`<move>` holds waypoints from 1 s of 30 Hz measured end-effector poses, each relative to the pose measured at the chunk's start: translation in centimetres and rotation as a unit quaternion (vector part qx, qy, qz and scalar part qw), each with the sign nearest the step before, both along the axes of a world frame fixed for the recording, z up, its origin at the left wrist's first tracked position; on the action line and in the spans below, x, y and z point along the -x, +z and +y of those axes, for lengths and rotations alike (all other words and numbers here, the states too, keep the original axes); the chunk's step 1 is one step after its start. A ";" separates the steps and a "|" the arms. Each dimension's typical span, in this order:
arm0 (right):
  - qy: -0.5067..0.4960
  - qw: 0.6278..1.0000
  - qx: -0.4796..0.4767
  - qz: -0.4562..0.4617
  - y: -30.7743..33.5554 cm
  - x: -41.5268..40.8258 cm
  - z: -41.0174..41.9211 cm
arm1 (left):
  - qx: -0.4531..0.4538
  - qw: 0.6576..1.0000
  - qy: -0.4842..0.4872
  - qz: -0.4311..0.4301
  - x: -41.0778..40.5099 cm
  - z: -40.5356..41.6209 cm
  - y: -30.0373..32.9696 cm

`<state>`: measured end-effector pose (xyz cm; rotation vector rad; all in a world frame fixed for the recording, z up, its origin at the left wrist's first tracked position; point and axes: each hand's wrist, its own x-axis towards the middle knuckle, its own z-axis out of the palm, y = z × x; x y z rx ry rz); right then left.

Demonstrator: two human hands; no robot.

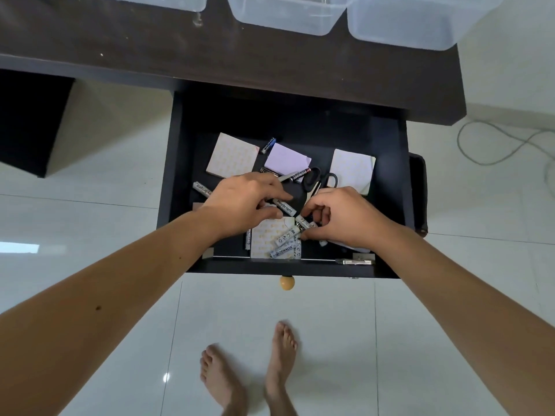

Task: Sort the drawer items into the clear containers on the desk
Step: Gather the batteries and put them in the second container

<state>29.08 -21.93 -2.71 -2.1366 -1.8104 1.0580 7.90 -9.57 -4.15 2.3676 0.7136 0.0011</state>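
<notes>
- Bench (120, 64): dark top at the frame's upper edge; three clear tubs (288, 16) are set along its far side, only partly in view, and nothing can be seen inside them.
- Drawer (180, 175): pulled open below the bench edge, a round knob (287, 283) on its front; the items to be sorted are all held in it.
- Left pad (231, 154): a pale square note block, lying flat at the drawer's left rear.
- Marker (201, 188): white, partly covered by the left hand.
- Left hand (243, 202): lowered over the drawer's middle, fingers (279, 196) loosely spread and reaching toward a "Heybright" marker (285, 207); whether it is actually touched cannot be told.
- Lilac pad (287, 159): at the rear centre, a battery (268, 145) just beside it.
- Batteries (285, 240): a loose white cluster at the drawer's front, resting on another pale pad (267, 232).
- Scissors (318, 180): black handles, behind the hands.
- Right hand (339, 219): fingers curled, a white battery-like cylinder apparently pinched at the fingertips.
- Right pad (351, 169): pale, at the right rear.
- Step judged: gathering of small cylinders, early in the sort; most items are not yet moved.
- Next move judged: a firm grip is required, then a lift clear of the drawer wall and a reach up to a tub.
</notes>
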 end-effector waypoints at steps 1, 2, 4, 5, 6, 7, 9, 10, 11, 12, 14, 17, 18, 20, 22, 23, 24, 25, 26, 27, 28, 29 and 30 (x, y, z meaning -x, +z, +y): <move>-0.001 1.000 0.001 0.000 0.0 0.0 0.0 | -0.013 1.000 -0.005 0.007 -0.1 0.0 -0.2; -0.006 1.000 0.003 0.002 0.0 0.0 0.0 | -0.027 0.999 -0.011 0.014 -0.2 -0.1 -0.3; -0.021 1.000 0.001 0.009 0.0 0.0 -0.2 | -0.050 0.998 -0.023 0.029 -0.4 -0.1 -0.4; -0.028 0.999 -0.003 0.016 0.1 0.0 -0.3 | -0.054 0.998 -0.023 0.033 -0.4 -0.1 -0.3; -0.036 0.999 -0.010 0.023 0.2 0.0 -0.4 | -0.053 0.998 -0.016 0.032 -0.5 -0.1 -0.3; -0.045 0.998 -0.017 0.030 0.3 -0.1 -0.5 | -0.050 0.998 -0.005 0.029 -0.5 -0.1 -0.3; -0.064 0.996 -0.023 0.049 0.6 -0.4 -0.8 | -0.046 0.999 0.011 0.026 -0.6 -0.1 -0.4; -0.070 0.995 -0.025 0.066 0.6 -0.5 -0.9 | -0.049 0.998 0.013 0.029 -0.6 -0.2 -0.4; -0.070 0.994 -0.029 0.084 0.6 -0.6 -1.0 | -0.055 0.998 0.010 0.033 -0.6 -0.2 -0.4; -0.065 0.992 -0.034 0.100 0.6 -0.6 -1.1 | -0.057 0.998 0.004 0.035 -0.6 -0.2 -0.5; -0.054 0.991 -0.045 0.117 0.5 -0.5 -1.2 | -0.049 0.998 -0.006 0.028 -0.4 -0.2 -0.4; -0.044 0.993 -0.040 0.105 1.0 -0.2 -1.0 | -0.008 1.000 0.010 -0.006 0.4 -0.1 0.1; -0.039 0.993 -0.034 0.103 1.2 -0.1 -0.8 | 0.005 1.000 0.019 -0.023 0.6 -0.1 0.4; -0.016 0.994 -0.027 0.101 1.5 0.4 -0.5 | 0.031 0.997 0.045 -0.047 1.1 0.1 1.0; 0.018 0.995 -0.025 0.094 1.6 1.0 -0.1 | 0.053 0.994 0.075 -0.058 1.7 0.2 1.5; 0.036 0.995 -0.020 0.093 1.5 1.2 0.2 | 0.062 0.993 0.086 -0.058 2.1 0.4 1.7; 0.054 0.994 -0.012 0.089 1.4 1.5 0.6 | 0.070 0.992 0.095 -0.054 2.5 0.5 1.9; 0.074 0.994 -0.004 0.078 1.2 1.7 0.9 | 0.078 0.990 0.102 -0.049 2.9 0.5 2.0; 0.096 0.994 0.001 0.059 0.9 1.8 1.3 | 0.086 0.990 0.105 -0.048 3.2 0.5 2.2; 0.117 0.992 0.002 0.039 0.6 1.9 1.6 | 0.092 0.990 0.099 -0.049 3.4 0.4 2.2; 0.131 0.991 -0.001 0.025 0.3 2.1 1.8 | 0.094 0.991 0.085 -0.050 3.4 0.3 2.2; 0.138 0.990 -0.004 0.017 0.2 2.3 2.0 | 0.092 0.992 0.067 -0.047 3.4 0.2 2.0; 0.141 0.990 -0.006 0.015 0.0 2.3 2.0 | 0.083 0.995 0.051 -0.037 3.4 0.0 1.7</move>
